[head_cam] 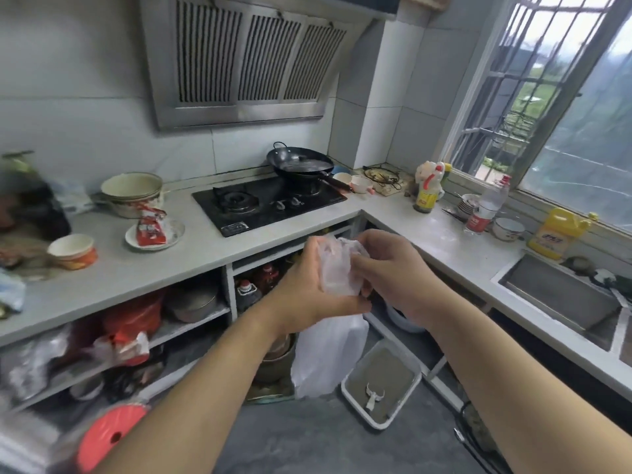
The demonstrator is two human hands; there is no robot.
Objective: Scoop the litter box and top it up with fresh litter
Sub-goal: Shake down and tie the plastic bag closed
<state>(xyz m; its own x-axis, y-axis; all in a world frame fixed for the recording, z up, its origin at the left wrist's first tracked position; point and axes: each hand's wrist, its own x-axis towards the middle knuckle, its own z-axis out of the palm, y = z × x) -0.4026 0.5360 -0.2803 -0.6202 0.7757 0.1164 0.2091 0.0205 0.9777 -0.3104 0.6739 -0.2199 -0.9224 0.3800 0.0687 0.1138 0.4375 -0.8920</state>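
Observation:
I hold a thin white plastic bag (326,357) up in front of me with both hands. My left hand (307,289) grips the bag's bunched top from the left. From the right, my right hand (386,271) pinches the same bunched top. The rest of the bag hangs down below my hands. Down on the grey floor stands a white rectangular litter box (352,398) filled with grey litter. A small white scoop (373,398) lies on the litter near the box's front end.
An L-shaped grey counter (191,254) carries a gas hob (266,203) with a black wok (301,164), bowls and bottles. A sink (561,295) sits at the right. Open shelves below hold bags, pots and bottles. A red round lid (109,436) lies at the lower left.

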